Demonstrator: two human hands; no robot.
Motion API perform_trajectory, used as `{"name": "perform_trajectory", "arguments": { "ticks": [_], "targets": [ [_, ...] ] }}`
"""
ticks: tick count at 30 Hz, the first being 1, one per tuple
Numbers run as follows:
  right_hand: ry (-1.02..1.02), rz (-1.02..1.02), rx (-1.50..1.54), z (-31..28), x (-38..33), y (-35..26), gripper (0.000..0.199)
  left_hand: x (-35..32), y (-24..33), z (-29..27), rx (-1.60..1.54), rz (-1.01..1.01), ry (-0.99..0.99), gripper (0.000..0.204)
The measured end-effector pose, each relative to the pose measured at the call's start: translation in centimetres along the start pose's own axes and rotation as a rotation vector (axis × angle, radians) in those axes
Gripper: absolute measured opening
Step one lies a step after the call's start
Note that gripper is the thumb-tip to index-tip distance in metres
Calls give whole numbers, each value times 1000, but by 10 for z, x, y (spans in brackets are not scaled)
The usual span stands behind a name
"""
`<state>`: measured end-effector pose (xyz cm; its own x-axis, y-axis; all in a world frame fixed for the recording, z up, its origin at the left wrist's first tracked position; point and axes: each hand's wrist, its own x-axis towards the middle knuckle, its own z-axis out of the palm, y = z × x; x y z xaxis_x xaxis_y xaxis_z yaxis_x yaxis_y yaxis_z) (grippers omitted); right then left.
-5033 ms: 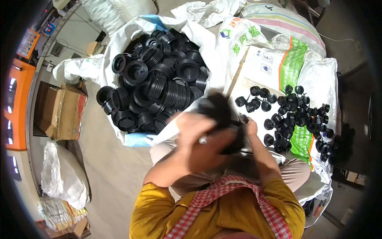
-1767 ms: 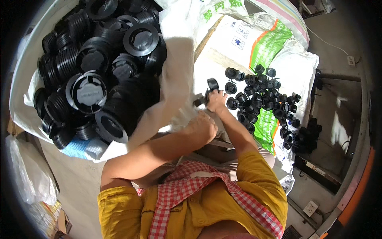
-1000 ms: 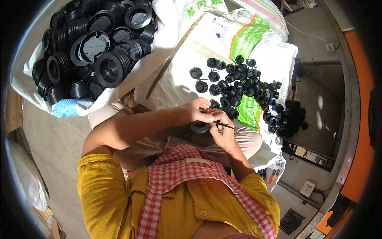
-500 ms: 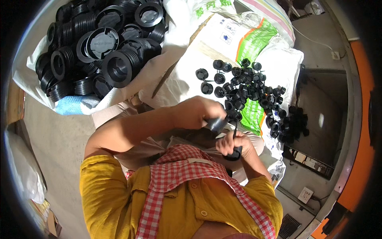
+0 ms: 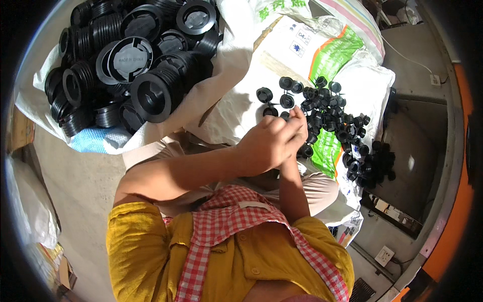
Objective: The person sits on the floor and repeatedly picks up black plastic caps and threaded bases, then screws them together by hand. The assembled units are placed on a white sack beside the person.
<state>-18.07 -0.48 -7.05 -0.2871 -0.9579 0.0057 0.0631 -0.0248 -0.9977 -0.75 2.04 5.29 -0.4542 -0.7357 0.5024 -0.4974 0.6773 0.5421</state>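
Note:
My left hand [image 5: 267, 142] and my right hand [image 5: 299, 130] are pressed together in front of me, over the near edge of the white sacking. The left hand's fingers are curled and its back faces up. My right hand is closed too, partly covered by the left. Whatever lies between them is hidden by the fingers. Just beyond is a spread of small black plastic caps [image 5: 329, 103], some with thin straps or stems. One loose black cap [image 5: 264, 94] lies off to the left of that group.
At the far left stands a white woven sack [image 5: 37, 93] full of large black ring-shaped lids [image 5: 130, 59], several stacked together. A white and green printed bag [image 5: 327, 58] lies under the small caps. On the right are a wall socket [image 5: 385, 255] and an orange panel [image 5: 445, 246].
Both hands have come together and moved up and away from my body. The dark cylindrical piece at the left hand and the black strapped piece at the right are now hidden.

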Motion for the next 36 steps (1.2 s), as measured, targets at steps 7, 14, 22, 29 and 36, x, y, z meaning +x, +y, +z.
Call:
{"name": "perform_trajectory", "arguments": {
  "ticks": [7,14,22,29,36],
  "targets": [
    [-99,220,-1116,-36,49,146,63,49,-30,-154,460,142,380,45],
    [-115,336,-909,-45,34,130,42,44,10,-98,-12,37,266,54],
    [-351,-396,-767,-44,-69,-39,57,15,-57,14,-1040,-1028,-320,53],
    [-465,-408,-901,-47,-61,-99,25,-3,-44,48,-917,-496,-392,48],
    [-536,-529,-859,-37,-59,-109,15,-17,-40,46,-1389,-1053,-763,44]
  ]
}}
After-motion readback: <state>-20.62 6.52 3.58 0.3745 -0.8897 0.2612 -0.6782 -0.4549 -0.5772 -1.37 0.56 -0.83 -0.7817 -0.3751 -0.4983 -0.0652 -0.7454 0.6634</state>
